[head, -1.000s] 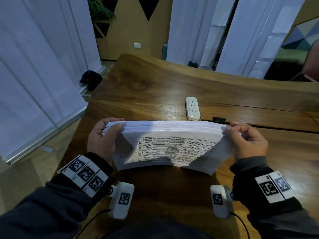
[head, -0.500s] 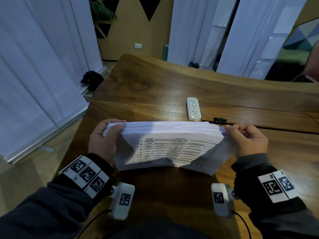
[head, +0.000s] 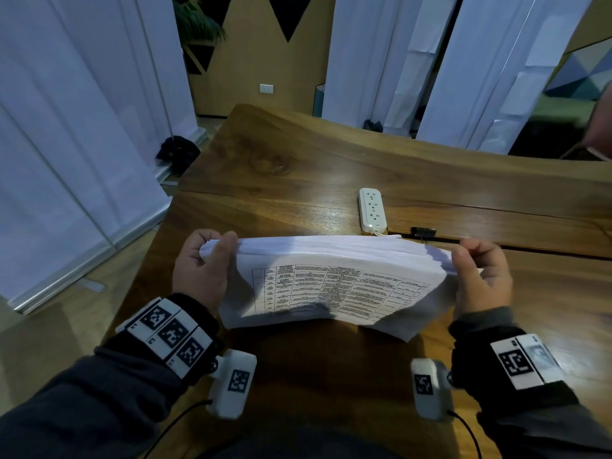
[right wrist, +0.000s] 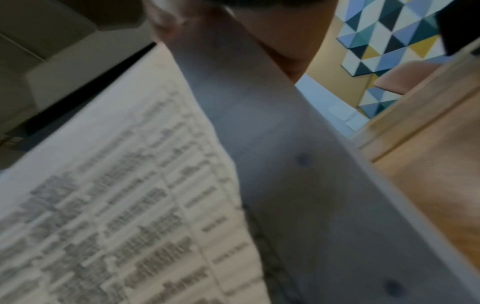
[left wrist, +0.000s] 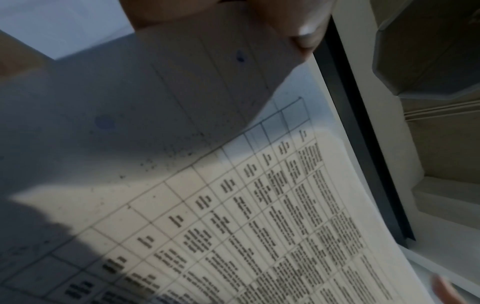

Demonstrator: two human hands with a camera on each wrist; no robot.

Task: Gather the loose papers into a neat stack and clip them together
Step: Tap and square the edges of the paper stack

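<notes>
White paper stack (head: 334, 279), side edges gripped by left hand (head: 202, 270) and right hand (head: 480, 276) fingers.

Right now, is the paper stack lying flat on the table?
No, both hands hold the paper stack upright on its lower edge on the table.

Papers (head: 334, 276) btwn 2 hands, pwr strip (head: 372, 210) behind

Wooden table (head: 298, 167): white power strip (head: 372, 210) lying flat; small black item (head: 423, 231), possibly clip, beside it.
</notes>
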